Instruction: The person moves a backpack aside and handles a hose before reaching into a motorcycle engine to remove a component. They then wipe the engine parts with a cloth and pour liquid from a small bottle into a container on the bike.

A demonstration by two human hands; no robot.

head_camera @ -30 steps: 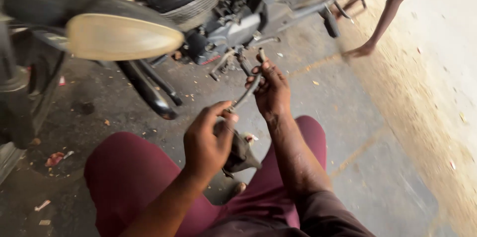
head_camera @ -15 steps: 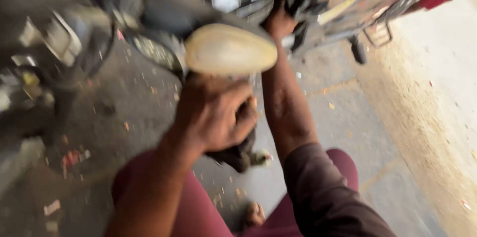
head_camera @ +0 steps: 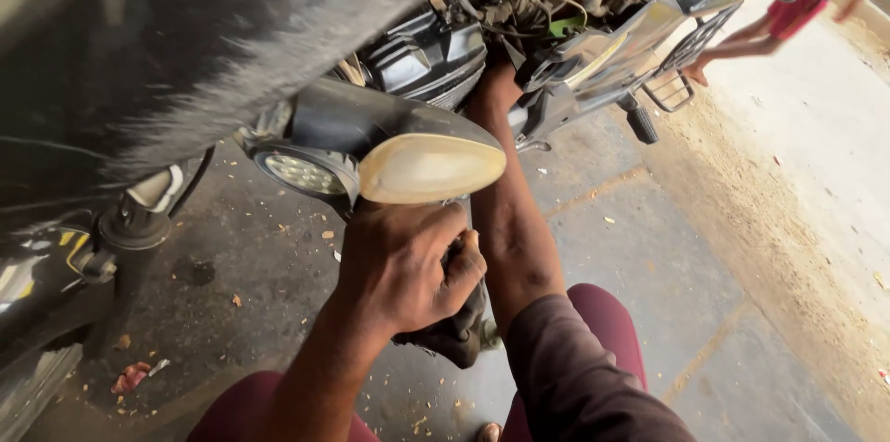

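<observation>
Far left, we have the dark fuel tank [head_camera: 167,44] filling the upper corner, blurred and close to the camera, with the fork leg [head_camera: 130,229] dropping to the stained concrete floor [head_camera: 278,266] below it. Moving in, there's the turn signal [head_camera: 408,159], a black housing with a pale amber lens, jutting out right above our left hand [head_camera: 408,266]. That hand is curled into a fist, fingers wrapped tight around a dark, greasy part [head_camera: 454,331]; what the part is, we cannot tell, but it hangs just under the knuckles, between the knees in maroon trousers [head_camera: 603,312]. Next across, our right arm runs straight up from the brown sleeve [head_camera: 575,368] into the engine [head_camera: 436,53]. The right hand [head_camera: 496,81] is buried among the black engine covers and wires there; only the wrist shows, so we cannot tell whether its fingers are spread or closed. Further right, the silver frame rail [head_camera: 640,20] slants upward with a footpeg [head_camera: 640,122] hanging from it. Far right, another person's hand [head_camera: 697,71] touches the rack by the rail, red clothing [head_camera: 797,11] behind it, beside the sandy ground [head_camera: 797,220].
</observation>
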